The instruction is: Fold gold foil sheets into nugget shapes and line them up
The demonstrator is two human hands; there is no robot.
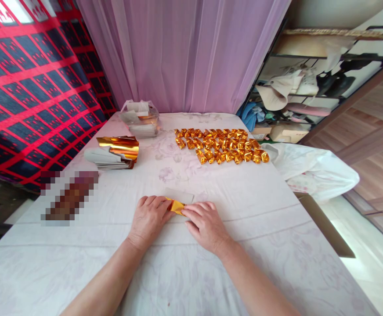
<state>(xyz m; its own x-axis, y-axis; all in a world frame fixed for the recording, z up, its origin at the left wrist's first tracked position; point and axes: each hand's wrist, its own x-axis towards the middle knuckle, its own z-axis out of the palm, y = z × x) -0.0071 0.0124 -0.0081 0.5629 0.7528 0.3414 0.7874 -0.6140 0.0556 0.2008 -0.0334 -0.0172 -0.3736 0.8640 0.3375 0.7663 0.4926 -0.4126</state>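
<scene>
Between my two hands lies a partly folded sheet of shiny gold foil paper (pixel 177 206), low on the table. My left hand (pixel 149 218) has its fingers closed on the sheet's left end. At the right end, my right hand (pixel 204 222) pinches it, thumb below and fingers above. A pale paper flap (pixel 180 194) shows just behind the gold part; I cannot tell whether it belongs to the same sheet. Farther back to the right stand rows of folded gold paper ingots (pixel 224 145). To the left sits a stack of gold and white paper sheets (pixel 119 153).
A clear plastic bag of paper (pixel 142 120) stands at the back left of the cloth-covered table (pixel 165 272). A blurred patch (pixel 71 197) covers something at left. Beyond the right edge are a white plastic bag (pixel 319 169) and a shelf (pixel 310 57) with shoes and a cap.
</scene>
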